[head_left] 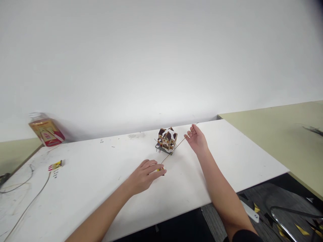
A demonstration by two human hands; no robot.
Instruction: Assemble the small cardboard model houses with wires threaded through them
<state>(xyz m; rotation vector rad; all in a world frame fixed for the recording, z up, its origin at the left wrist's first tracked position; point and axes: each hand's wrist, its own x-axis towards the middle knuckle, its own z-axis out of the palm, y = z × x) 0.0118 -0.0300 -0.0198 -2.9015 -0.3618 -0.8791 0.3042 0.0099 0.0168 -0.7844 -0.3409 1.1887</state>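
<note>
My left hand point(145, 176) is closed over the front middle of the white table, its fingers on a small yellow and red piece point(160, 170) that they partly hide. A thin brown cord point(178, 145) stretches taut from that piece up and to the right. At its upper end my right hand point(196, 139) pinches the cord, palm turned toward the left and the other fingers curled. Just behind the cord stands a miniature house point(167, 139) with dark roofs and white patches like snow, on a grey base.
A bottle with a red and gold label point(47, 132) leans against the wall at the back left. Near it lies a small yellow and red-striped piece point(55, 165) with a cord point(37, 195). A chair's metal frame point(280, 222) is below right.
</note>
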